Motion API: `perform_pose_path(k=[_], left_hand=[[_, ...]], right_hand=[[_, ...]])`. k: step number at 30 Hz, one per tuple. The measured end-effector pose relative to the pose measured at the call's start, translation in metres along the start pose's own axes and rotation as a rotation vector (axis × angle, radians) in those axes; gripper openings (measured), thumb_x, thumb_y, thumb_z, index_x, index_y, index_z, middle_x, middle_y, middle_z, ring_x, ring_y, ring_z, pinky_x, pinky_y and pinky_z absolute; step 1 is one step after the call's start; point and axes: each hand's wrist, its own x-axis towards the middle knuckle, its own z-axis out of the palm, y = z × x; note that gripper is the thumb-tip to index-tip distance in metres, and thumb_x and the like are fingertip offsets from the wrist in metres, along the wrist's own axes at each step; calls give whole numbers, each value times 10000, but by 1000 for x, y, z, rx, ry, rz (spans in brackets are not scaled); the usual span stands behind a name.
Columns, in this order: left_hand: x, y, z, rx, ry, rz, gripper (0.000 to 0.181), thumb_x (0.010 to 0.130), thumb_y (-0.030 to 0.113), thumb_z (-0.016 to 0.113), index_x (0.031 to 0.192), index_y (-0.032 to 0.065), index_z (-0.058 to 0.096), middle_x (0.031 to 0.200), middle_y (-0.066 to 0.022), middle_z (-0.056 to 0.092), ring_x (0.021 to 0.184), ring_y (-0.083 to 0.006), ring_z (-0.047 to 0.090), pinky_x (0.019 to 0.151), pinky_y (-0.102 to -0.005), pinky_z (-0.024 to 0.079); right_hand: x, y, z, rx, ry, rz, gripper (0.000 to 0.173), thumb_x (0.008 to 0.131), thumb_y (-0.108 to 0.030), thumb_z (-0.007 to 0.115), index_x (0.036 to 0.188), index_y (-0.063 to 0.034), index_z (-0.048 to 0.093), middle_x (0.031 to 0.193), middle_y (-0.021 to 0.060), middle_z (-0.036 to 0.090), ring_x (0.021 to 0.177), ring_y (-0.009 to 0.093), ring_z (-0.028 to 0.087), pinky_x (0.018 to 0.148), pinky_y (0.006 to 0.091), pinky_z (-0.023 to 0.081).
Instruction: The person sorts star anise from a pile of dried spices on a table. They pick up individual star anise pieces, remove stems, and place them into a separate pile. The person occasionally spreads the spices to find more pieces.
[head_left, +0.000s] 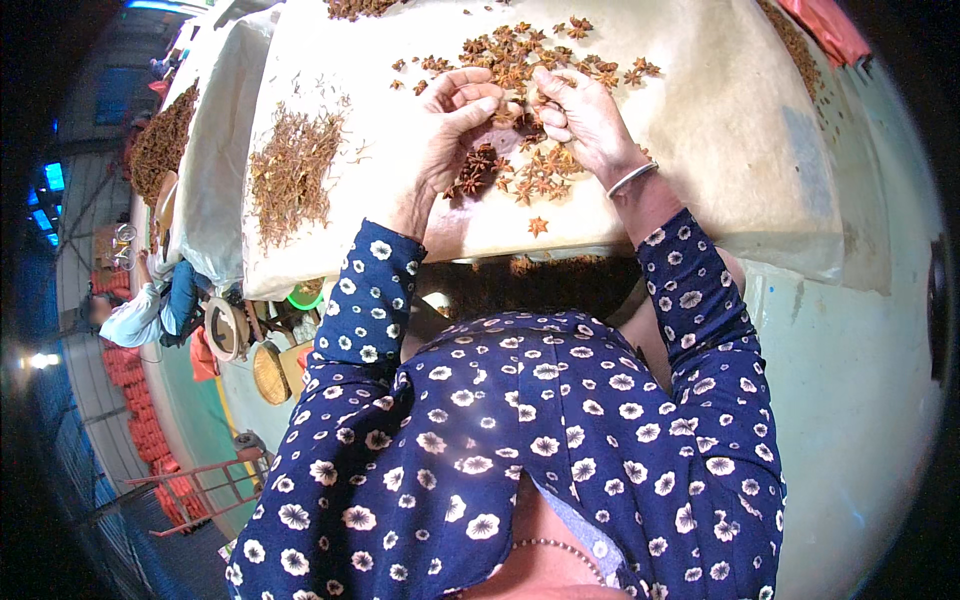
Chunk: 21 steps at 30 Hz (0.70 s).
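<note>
Loose star anise (510, 51) lies in a heap at the far side of my hands on a pale covered table (720, 150). My left hand (463, 112) is raised over the spread, thumb and fingers curled around a star anise (506, 114) near the fingertips. Pinched fingers of my right hand (574, 112) are close beside it; whatever they may hold is too small to tell. Below the hands are a darker cluster of star anise (476, 169) and a lighter group (549, 172). One single star anise (538, 226) lies near the table's front edge.
A pile of thin brown stems (292, 176) lies on the left of the table. Another brown heap (163, 142) is farther left, near a seated person in a light shirt (135, 319). A round woven basket (271, 373), a metal-framed cart (214, 487) and red sacks (139, 405) are lower left.
</note>
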Motion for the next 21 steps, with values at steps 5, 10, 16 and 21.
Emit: perform_pose_path(k=[5, 10, 16, 21], left_hand=[[6, 21, -3, 871, 231, 251, 353, 850, 201, 635, 1170, 66, 569, 1076, -81, 632, 1024, -227, 578, 888, -358, 454], [10, 23, 29, 947, -211, 191, 257, 859, 203, 632, 1049, 30, 639, 914, -47, 661, 849, -113, 596, 757, -262, 485], [13, 1, 28, 1100, -243, 108, 193, 795, 203, 684, 829, 30, 604, 707, -93, 636, 626, -153, 608, 604, -297, 489], [24, -3, 23, 843, -316, 233, 97, 831, 100, 612, 895, 31, 588, 678, -40, 601, 610, -78, 559, 607, -235, 479]], right_hand=[[-17, -15, 12, -209, 15, 70, 156, 896, -183, 584, 900, -35, 534, 736, 16, 562, 443, 14, 378, 365, 132, 281], [-11, -4, 2, -982, -31, -118, 169, 786, -180, 646, 828, -18, 623, 693, 93, 632, 651, 181, 618, 635, 301, 496], [-18, 2, 4, -1149, -70, -127, 175, 721, -119, 646, 862, -17, 642, 784, 147, 656, 749, 258, 648, 708, 356, 510], [-9, 1, -8, -930, -90, -110, 188, 716, -79, 651, 889, -7, 639, 746, 73, 657, 701, 144, 621, 639, 282, 492]])
